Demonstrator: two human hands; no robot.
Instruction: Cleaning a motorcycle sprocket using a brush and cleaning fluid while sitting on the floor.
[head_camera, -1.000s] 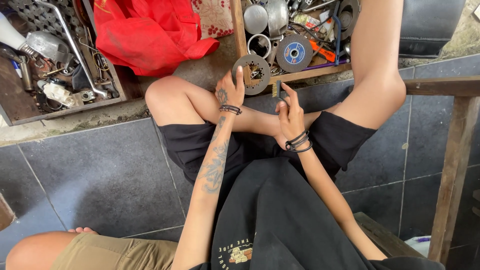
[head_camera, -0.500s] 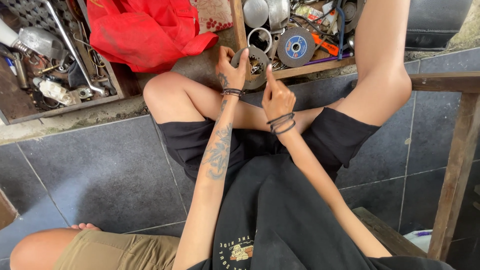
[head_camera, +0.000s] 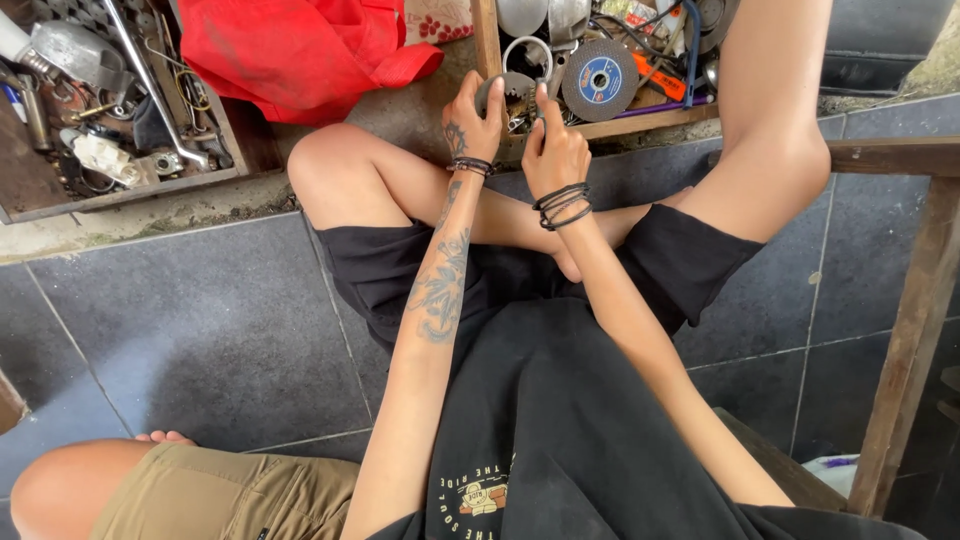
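Both hands on a round metal part at the edge of a wooden tray.

The grey metal disc (head_camera: 510, 92) sits at the tray's near corner, just over the person's raised knees; the left hand (head_camera: 470, 120) is curled around its left rim, grasping it, and the right hand (head_camera: 553, 150) is half closed with one finger stretched up against the disc's right side. Just right of it in the wooden tray (head_camera: 640, 122) lies one grinding wheel (head_camera: 600, 80) with a blue centre label, above it one metal ring (head_camera: 527, 55), further right an orange-handled tool (head_camera: 662, 78) among cables. One red cloth (head_camera: 300, 50) lies to the left on the floor. A second, darker tray (head_camera: 120, 185) at far left holds one long wrench (head_camera: 150, 85) and small parts. Two legs frame the hands; another person's knee (head_camera: 70, 490) shows bottom left.
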